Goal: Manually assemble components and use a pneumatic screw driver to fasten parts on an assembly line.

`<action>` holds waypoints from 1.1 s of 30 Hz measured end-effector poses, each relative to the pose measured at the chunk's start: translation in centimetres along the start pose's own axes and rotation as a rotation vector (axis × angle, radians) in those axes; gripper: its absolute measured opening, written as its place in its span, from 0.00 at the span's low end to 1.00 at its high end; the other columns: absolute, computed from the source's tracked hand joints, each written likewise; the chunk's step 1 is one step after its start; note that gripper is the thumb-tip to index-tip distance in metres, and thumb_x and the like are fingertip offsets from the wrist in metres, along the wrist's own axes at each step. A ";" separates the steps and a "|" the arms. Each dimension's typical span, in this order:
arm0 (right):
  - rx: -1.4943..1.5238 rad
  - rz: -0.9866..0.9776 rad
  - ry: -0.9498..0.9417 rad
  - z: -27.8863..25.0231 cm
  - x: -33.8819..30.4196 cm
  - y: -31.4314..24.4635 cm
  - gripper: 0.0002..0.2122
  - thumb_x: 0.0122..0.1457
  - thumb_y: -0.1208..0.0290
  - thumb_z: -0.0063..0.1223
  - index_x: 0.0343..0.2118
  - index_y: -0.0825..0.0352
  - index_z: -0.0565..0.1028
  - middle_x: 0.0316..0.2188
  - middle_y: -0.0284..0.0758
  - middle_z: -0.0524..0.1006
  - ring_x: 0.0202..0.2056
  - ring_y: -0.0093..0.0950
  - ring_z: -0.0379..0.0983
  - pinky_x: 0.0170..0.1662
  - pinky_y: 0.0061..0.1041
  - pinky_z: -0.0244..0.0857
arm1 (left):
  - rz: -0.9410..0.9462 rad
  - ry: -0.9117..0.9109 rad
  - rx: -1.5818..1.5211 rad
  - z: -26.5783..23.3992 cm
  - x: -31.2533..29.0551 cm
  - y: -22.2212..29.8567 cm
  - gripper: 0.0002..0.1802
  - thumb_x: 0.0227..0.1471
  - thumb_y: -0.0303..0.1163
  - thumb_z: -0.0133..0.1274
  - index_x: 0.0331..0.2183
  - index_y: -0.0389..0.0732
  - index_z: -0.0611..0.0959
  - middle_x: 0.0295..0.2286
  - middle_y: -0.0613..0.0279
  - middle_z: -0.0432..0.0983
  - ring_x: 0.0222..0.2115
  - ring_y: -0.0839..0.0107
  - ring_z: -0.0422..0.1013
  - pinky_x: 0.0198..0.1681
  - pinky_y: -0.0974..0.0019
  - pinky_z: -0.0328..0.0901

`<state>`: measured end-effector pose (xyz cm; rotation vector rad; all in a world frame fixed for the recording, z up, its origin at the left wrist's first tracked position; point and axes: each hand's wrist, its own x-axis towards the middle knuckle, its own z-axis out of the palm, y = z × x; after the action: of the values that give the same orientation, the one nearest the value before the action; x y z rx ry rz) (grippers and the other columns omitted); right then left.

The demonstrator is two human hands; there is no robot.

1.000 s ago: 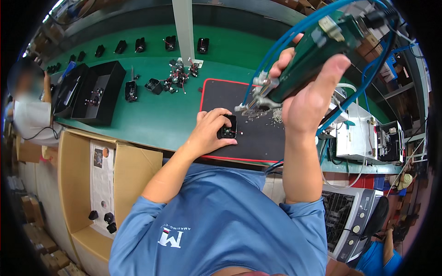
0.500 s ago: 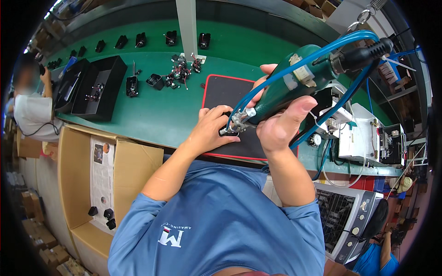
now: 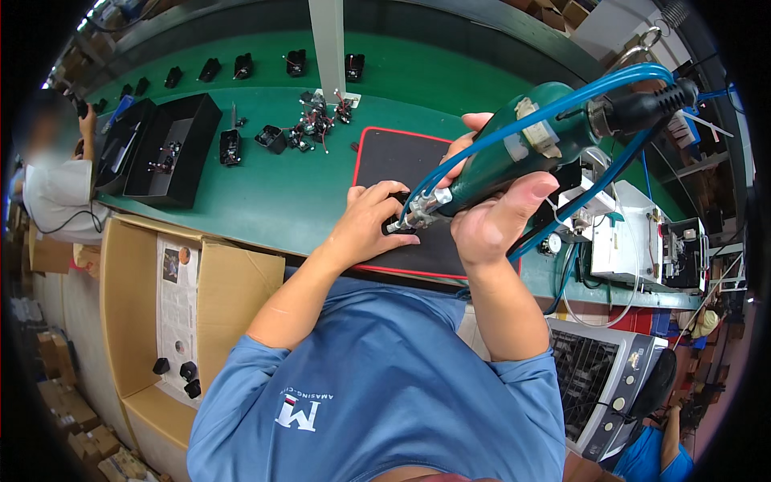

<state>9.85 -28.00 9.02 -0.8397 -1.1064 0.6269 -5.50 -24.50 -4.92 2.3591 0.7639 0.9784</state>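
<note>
My right hand (image 3: 488, 229) is closed round the thick green body of a power screwdriver (image 3: 502, 157), tilted with its cable end up and to the right. Blue tubes (image 3: 562, 103) run along the tool to its metal nose (image 3: 422, 210). That nose points down at a small black part (image 3: 399, 198), which my left hand (image 3: 365, 221) grips over the dark red-edged mat (image 3: 393, 157). My fingers cover most of the part, so whether the tip touches it is hidden.
On the green bench (image 3: 265, 189) lie a pile of small wired parts (image 3: 313, 124), black housings (image 3: 230, 147) and a black tray (image 3: 181, 153). A cardboard box (image 3: 132, 305) stands front left, a white machine (image 3: 626, 241) right. A post (image 3: 328, 48) rises behind. Another person (image 3: 60, 193) works far left.
The screwdriver's rear end has shifted slightly right and down, with its blue tubes and my right hand. My left hand keeps its grip in almost the same place.
</note>
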 end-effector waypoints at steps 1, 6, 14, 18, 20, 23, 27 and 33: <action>0.017 0.003 -0.003 0.0 -0.1 0.2 0.51 0.59 0.20 0.25 0.51 0.78 0.69 0.22 0.35 0.73 0.23 0.23 0.70 0.26 0.20 0.64 | -0.001 0.001 -0.006 -0.1 0.0 0.0 0.23 0.38 0.45 0.76 0.31 0.45 0.81 0.50 0.63 0.75 0.45 0.64 0.71 0.49 0.60 0.55; -0.015 0.022 0.004 0.2 -0.3 0.4 0.52 0.57 0.19 0.25 0.50 0.76 0.70 0.22 0.34 0.73 0.24 0.23 0.70 0.26 0.20 0.63 | 0.018 0.020 -0.017 -0.1 0.1 0.0 0.23 0.37 0.46 0.76 0.30 0.45 0.81 0.49 0.64 0.75 0.45 0.64 0.72 0.48 0.60 0.55; 0.126 0.131 -0.060 0.1 0.2 0.6 0.52 0.54 0.16 0.24 0.48 0.71 0.71 0.23 0.34 0.73 0.24 0.22 0.70 0.27 0.20 0.64 | 0.001 -0.003 -0.018 -0.2 0.1 -0.3 0.27 0.36 0.47 0.77 0.35 0.46 0.80 0.49 0.64 0.76 0.46 0.62 0.72 0.50 0.59 0.55; 0.175 0.021 -0.043 1.0 2.9 -4.4 0.54 0.56 0.17 0.18 0.50 0.76 0.71 0.20 0.33 0.73 0.20 0.22 0.70 0.22 0.19 0.63 | -0.099 -0.016 -0.067 -0.3 -0.2 -0.2 0.40 0.33 0.48 0.78 0.46 0.46 0.76 0.46 0.64 0.78 0.46 0.63 0.74 0.52 0.60 0.55; 0.270 0.012 -0.027 1.5 3.5 -4.7 0.54 0.57 0.18 0.18 0.50 0.77 0.71 0.19 0.33 0.73 0.18 0.22 0.69 0.20 0.20 0.62 | -0.048 0.032 -0.063 -0.3 0.0 -0.2 0.41 0.32 0.48 0.79 0.47 0.45 0.77 0.46 0.65 0.78 0.46 0.64 0.74 0.52 0.60 0.55; 0.113 -0.049 -0.011 1.7 2.8 -2.7 0.53 0.58 0.19 0.19 0.49 0.78 0.70 0.20 0.34 0.72 0.21 0.22 0.69 0.23 0.19 0.62 | -0.062 0.019 -0.058 -0.6 0.1 0.4 0.42 0.31 0.48 0.79 0.47 0.45 0.77 0.45 0.64 0.78 0.42 0.62 0.73 0.51 0.61 0.55; 0.049 -0.026 -0.094 1.0 1.6 0.3 0.52 0.59 0.20 0.19 0.50 0.77 0.70 0.22 0.34 0.73 0.22 0.22 0.69 0.25 0.19 0.63 | -0.057 0.004 -0.033 -0.3 0.1 0.1 0.43 0.32 0.49 0.79 0.49 0.44 0.77 0.44 0.62 0.78 0.38 0.59 0.72 0.49 0.60 0.56; 0.029 -0.027 -0.080 1.1 0.9 1.1 0.51 0.60 0.21 0.21 0.49 0.78 0.70 0.20 0.34 0.73 0.23 0.21 0.70 0.26 0.18 0.64 | 0.011 0.024 -0.027 0.0 -0.1 -0.4 0.46 0.32 0.49 0.79 0.52 0.43 0.77 0.44 0.60 0.78 0.41 0.58 0.74 0.49 0.59 0.56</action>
<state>9.06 -26.44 8.81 -0.7786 -1.1768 0.6576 -5.66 -24.26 -5.16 2.3346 0.7425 1.0166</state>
